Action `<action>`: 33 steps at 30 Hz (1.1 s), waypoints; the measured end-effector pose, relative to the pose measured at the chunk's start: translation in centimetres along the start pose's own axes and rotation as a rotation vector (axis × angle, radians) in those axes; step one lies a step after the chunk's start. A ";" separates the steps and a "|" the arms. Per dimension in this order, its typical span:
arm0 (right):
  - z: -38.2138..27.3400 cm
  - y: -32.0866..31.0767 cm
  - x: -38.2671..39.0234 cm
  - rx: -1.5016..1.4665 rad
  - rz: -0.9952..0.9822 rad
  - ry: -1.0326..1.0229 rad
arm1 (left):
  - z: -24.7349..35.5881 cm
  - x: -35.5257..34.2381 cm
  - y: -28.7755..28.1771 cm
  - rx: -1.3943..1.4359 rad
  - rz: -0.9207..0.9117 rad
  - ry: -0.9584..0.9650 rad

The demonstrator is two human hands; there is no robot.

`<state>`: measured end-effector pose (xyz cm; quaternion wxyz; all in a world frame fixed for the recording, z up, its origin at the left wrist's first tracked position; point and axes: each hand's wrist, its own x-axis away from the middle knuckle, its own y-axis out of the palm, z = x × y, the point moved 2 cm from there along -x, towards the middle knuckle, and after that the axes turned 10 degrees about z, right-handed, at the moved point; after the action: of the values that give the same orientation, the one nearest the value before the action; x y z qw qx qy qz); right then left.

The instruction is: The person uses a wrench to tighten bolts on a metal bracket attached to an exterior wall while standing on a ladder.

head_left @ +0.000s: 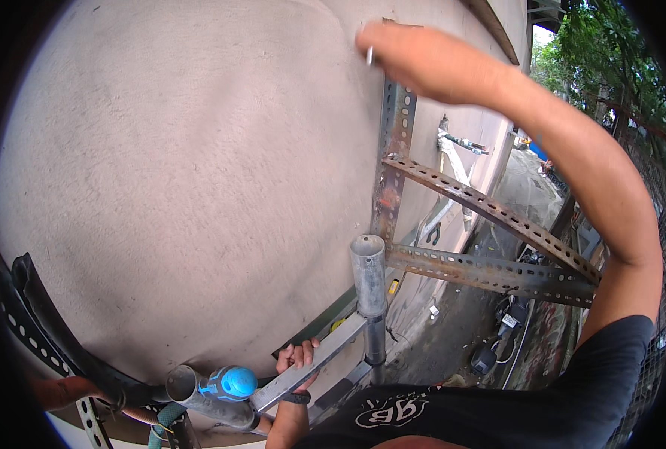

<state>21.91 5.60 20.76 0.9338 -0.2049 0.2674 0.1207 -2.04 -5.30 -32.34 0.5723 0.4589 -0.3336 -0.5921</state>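
Observation:
My left hand (297, 356), at the lower middle, has its fingers wrapped round a grey square metal rung (325, 358). A dark band circles that wrist. The rung joins an upright round steel pipe (368, 275) on the right to another open-ended pipe (185, 383) on the left. Against the left pipe sits a rounded blue object (235, 382), its kind unclear. Raised high, my right hand (404, 60) is closed in front of a rusty slotted angle post (389, 191). A small pale bit shows at its blurred fingers; whatever they hold is hidden.
A plain beige wall (183, 172) fills the left. Two slotted angle braces (490, 203) reach right from the post. White-wrapped pipework (456, 168) lies along the wall. Far below, black devices (485, 359) with cables stand on the ground. Wire mesh (658, 374) edges the right.

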 end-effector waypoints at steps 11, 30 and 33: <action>2.1 -4.3 1.4 -0.112 0.130 0.187 | -0.2 -0.2 -0.8 -0.015 -0.116 -0.032; 7.0 0.2 -0.3 -0.405 0.003 0.567 | 0.1 0.1 1.7 -0.050 -0.032 -0.010; -2.5 1.6 1.0 0.132 -0.174 -0.289 | -0.3 -0.4 -2.6 0.017 -0.129 -0.026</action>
<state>21.05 6.00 17.81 0.9808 -0.1462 0.1190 0.0497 -2.72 -4.58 -34.77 0.5246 0.4768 -0.3155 -0.6309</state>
